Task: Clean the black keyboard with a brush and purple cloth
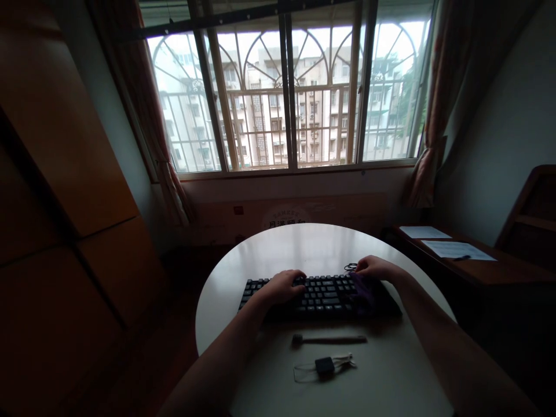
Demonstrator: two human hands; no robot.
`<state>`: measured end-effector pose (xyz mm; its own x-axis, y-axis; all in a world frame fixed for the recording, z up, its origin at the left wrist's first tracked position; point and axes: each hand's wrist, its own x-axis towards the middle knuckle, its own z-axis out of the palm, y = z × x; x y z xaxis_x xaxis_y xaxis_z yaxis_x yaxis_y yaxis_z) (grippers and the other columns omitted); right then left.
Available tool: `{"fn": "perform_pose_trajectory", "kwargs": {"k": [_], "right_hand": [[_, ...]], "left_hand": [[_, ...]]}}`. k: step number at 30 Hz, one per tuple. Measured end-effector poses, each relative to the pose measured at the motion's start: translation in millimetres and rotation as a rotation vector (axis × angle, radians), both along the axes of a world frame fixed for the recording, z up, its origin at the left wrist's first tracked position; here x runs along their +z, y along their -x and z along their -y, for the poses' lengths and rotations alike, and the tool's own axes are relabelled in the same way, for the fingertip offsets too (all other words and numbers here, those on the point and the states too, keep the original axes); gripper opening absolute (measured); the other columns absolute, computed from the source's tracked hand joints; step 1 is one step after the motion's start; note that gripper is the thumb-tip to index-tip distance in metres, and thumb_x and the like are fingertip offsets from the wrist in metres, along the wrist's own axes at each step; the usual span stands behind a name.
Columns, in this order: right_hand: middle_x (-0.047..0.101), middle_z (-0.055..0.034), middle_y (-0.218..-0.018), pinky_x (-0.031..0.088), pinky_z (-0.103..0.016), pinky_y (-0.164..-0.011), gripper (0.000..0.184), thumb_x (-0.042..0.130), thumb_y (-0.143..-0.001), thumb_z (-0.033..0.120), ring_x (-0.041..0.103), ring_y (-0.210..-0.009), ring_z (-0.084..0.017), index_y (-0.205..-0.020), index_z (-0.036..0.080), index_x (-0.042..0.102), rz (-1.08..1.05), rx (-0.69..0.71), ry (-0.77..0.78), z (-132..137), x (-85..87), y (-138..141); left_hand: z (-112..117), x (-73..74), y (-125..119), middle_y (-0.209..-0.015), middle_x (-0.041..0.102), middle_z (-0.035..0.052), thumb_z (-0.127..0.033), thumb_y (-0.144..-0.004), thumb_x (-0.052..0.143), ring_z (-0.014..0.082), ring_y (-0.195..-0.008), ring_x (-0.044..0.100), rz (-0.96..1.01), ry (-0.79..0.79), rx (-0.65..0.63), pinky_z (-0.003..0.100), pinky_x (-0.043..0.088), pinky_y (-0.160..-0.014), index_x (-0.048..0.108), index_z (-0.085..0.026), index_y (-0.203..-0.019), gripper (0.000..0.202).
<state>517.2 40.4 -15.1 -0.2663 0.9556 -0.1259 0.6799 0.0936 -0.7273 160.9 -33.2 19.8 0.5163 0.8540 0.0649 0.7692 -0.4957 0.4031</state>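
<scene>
I see the black keyboard [324, 296] in the lower centre of the frame, lying across the round white bench [304, 243], well in from the far rim. My left hand [280, 286] rests loosely curled on the keys, holding nothing. My right hand [377, 268] sits at the keyboard's upper right corner by something purple [361, 289]; I cannot tell its grip. A brush [329, 340] and a small black gadget [325, 365] lie below, near the lower edge.

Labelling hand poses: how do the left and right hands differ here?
The left hand lies on keys near the middle of the keyboard; the right hand sits at its back right corner. The left hand covers only keys; the right hand has a purple thing beside it. Both are bare.
</scene>
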Motion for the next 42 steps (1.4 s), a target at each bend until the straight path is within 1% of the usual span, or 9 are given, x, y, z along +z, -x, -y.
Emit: {"fn": "perform_pose_trajectory", "kwargs": {"k": [7,11,15,17,22,26,32,37,42], "right_hand": [[0.069,-0.0064,-0.075,0.039,-0.021,-0.046,0.038,0.077,-0.059,0.044,0.058,-0.061,-0.015,-0.083,0.015,0.074,0.053,-0.056,0.071,-6.1,-2.3,-54.7],[0.068,-0.0058,-0.073,0.036,-0.02,-0.044,0.042,0.076,-0.059,0.046,0.055,-0.058,-0.014,-0.088,0.015,0.073,0.048,-0.063,0.117,-8.2,-5.2,-66.0],[0.07,-0.0061,-0.073,0.042,-0.021,-0.05,0.039,0.076,-0.059,0.046,0.059,-0.062,-0.016,-0.081,0.014,0.073,0.042,-0.024,0.03,-7.0,-4.1,-50.2],[0.071,-0.0065,-0.073,0.045,-0.022,-0.055,0.038,0.076,-0.059,0.046,0.062,-0.066,-0.017,-0.078,0.013,0.073,0.018,0.006,0.002,-4.1,-2.1,-33.0],[0.071,-0.0069,-0.072,0.047,-0.022,-0.055,0.034,0.074,-0.064,0.045,0.064,-0.065,-0.018,-0.076,0.013,0.072,0.022,0.041,-0.064,6.0,3.2,10.0],[0.072,-0.0065,-0.072,0.046,-0.022,-0.055,0.032,0.074,-0.065,0.044,0.064,-0.066,-0.018,-0.075,0.013,0.073,0.015,0.061,-0.088,7.2,3.7,18.4],[0.072,-0.0062,-0.074,0.048,-0.024,-0.059,0.037,0.077,-0.058,0.045,0.064,-0.067,-0.019,-0.079,0.014,0.075,-0.004,0.031,0.02,-6.3,-5.0,-19.9],[0.074,-0.0066,-0.079,0.048,-0.025,-0.069,0.034,0.075,-0.059,0.044,0.066,-0.079,-0.023,-0.078,0.015,0.076,0.062,-0.004,-0.033,-16.1,-12.0,-63.1],[0.073,-0.0063,-0.073,0.048,-0.025,-0.066,0.031,0.074,-0.061,0.042,0.066,-0.075,-0.022,-0.076,0.015,0.076,0.087,0.018,-0.054,-12.1,-7.7,-55.8]], "left_hand": [[0.0,-0.8,0.7,-0.128,0.059,0.006,-0.047,-0.084,0.054,0.0259,-0.115,0.055,-0.011,0.018,0.016,0.035,0.044,-0.096,0.057,-0.026,-0.126,0.047],[1.9,1.6,-0.2,-0.128,0.059,0.0054,-0.046,-0.085,0.054,0.026,-0.115,0.055,-0.01,0.02,0.011,0.036,0.044,-0.096,0.057,-0.027,-0.126,0.046],[2.5,2.3,-1.3,-0.127,0.06,0.0051,-0.044,-0.085,0.054,0.0257,-0.114,0.055,-0.008,0.019,0.011,0.036,0.043,-0.096,0.057,-0.026,-0.125,0.045],[2.1,1.7,-1.5,-0.127,0.06,0.005,-0.044,-0.084,0.054,0.0257,-0.114,0.055,-0.008,0.012,0.012,0.036,0.043,-0.096,0.058,-0.026,-0.125,0.044],[0.7,0.8,-1.2,-0.126,0.06,0.0056,-0.044,-0.085,0.054,0.0254,-0.114,0.055,-0.008,0.016,0.015,0.036,0.044,-0.096,0.057,-0.027,-0.124,0.044],[0.9,1.2,-1.1,-0.127,0.059,0.006,-0.045,-0.085,0.054,0.0256,-0.115,0.055,-0.01,0.018,0.014,0.037,0.044,-0.096,0.057,-0.027,-0.125,0.044],[1.8,1.3,0.0,-0.127,0.059,0.0063,-0.045,-0.085,0.054,0.0257,-0.115,0.054,-0.009,0.022,0.019,0.037,0.044,-0.097,0.057,-0.026,-0.126,0.045],[2.7,2.6,0.1,-0.127,0.06,0.0055,-0.045,-0.084,0.055,0.0259,-0.115,0.054,-0.003,0.026,0.011,0.037,0.044,-0.096,0.057,-0.027,-0.125,0.044],[4.9,5.2,-3.2,-0.126,0.061,0.006,-0.042,-0.084,0.056,0.0258,-0.115,0.055,-0.002,0.006,0.016,0.036,0.043,-0.098,0.059,-0.025,-0.122,0.042]]}}
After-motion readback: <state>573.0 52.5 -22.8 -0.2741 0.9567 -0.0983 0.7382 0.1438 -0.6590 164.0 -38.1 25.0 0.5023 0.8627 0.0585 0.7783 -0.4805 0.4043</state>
